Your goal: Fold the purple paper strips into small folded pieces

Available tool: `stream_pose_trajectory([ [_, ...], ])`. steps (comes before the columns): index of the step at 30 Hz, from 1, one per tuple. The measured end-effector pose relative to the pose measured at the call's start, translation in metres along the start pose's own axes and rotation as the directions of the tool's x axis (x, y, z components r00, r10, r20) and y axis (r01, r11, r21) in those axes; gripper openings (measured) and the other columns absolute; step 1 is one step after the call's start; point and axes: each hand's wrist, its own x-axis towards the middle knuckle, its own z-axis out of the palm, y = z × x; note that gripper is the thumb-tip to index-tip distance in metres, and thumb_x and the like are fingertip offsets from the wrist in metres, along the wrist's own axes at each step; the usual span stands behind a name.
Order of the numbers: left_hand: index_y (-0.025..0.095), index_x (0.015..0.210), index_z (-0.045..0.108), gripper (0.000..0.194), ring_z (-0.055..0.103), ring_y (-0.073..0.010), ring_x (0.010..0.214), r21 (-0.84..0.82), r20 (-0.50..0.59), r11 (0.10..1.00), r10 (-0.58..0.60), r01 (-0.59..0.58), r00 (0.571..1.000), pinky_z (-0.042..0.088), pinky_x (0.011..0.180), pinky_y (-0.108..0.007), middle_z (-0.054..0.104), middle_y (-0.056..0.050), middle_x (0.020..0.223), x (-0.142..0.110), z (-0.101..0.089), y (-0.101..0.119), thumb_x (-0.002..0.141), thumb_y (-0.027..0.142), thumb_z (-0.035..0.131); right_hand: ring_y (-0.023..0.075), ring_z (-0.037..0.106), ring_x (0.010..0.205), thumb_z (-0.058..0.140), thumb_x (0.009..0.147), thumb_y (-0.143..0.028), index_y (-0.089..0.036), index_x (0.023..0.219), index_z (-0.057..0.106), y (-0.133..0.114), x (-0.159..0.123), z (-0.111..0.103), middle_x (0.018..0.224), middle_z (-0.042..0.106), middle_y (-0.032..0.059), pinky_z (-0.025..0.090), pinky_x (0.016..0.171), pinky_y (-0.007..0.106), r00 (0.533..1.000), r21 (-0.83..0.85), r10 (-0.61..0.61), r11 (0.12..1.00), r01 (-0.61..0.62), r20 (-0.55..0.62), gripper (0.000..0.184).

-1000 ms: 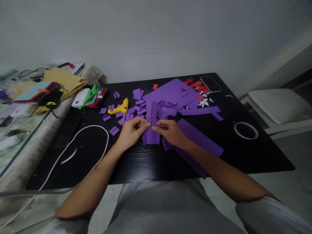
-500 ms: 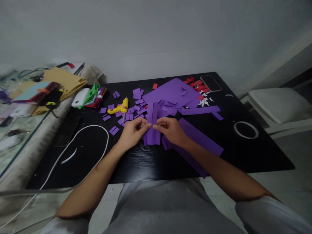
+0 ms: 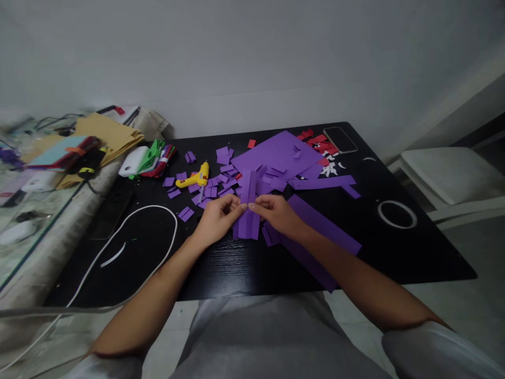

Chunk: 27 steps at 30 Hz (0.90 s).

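Both of my hands meet at the middle of a black table [image 3: 236, 263]. My left hand [image 3: 218, 218] and my right hand [image 3: 276, 213] each pinch a folded purple paper strip [image 3: 248, 208] that stands lengthwise between them, fingertips nearly touching at its middle. Under my right forearm lies a long purple strip [image 3: 323, 226]. A big purple sheet [image 3: 276, 152] and several small purple scraps [image 3: 221, 179] lie just beyond the hands.
A yellow glue gun [image 3: 194, 179] lies left of the scraps. A white cable [image 3: 130, 221] loops at the left. Red scraps [image 3: 317, 141] and a phone [image 3: 340, 139] sit at the far right corner, a white ring [image 3: 396, 213] at the right. Coloured paper stacks [image 3: 155, 155] and envelopes [image 3: 106, 131] sit far left.
My hands have stayed on the folded strip with only slight finger shifts. The view has dipped a little, so everything sits slightly lower in the picture.
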Motion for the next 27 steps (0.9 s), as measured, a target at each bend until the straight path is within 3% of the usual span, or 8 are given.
stream_pose_trajectory([
  [11,0.017,0.083,0.063,0.031,0.051,-0.0116,0.062,-0.036,-0.016,0.999,-0.029,0.029,0.999,0.038,0.059,-0.023,0.058,0.002,0.069,0.0016,0.0013,-0.0009,0.087,0.046,0.069,0.0147,0.066,0.065,0.082,0.073,-0.049,-0.014,0.079,0.071,-0.0003,-0.0001,-0.0013,0.072,0.071,0.0024,0.055,0.065,0.028,0.998,-0.036,0.046,0.998,-0.048,-0.041,0.037],
  [17,0.017,0.081,0.061,0.030,0.048,-0.0107,0.059,-0.079,-0.031,0.996,-0.046,0.043,0.998,0.036,0.056,-0.022,0.055,0.003,0.067,0.0028,0.0006,0.0000,0.086,0.046,0.071,0.0141,0.067,0.067,0.083,0.071,-0.047,-0.015,0.081,0.071,-0.0005,0.0013,-0.0025,0.075,0.072,0.0021,0.057,0.067,0.027,0.996,0.060,0.089,0.994,-0.088,-0.001,0.036],
  [27,0.018,0.082,0.063,0.030,0.047,-0.0103,0.059,-0.104,-0.030,0.994,-0.043,0.040,0.999,0.036,0.056,-0.022,0.055,0.004,0.068,0.0040,-0.0021,-0.0021,0.085,0.047,0.071,0.0120,0.064,0.068,0.084,0.068,-0.041,-0.017,0.080,0.069,-0.0048,-0.0001,-0.0007,0.074,0.070,-0.0013,0.054,0.068,0.025,0.998,0.107,0.047,0.993,-0.043,-0.031,0.031],
])
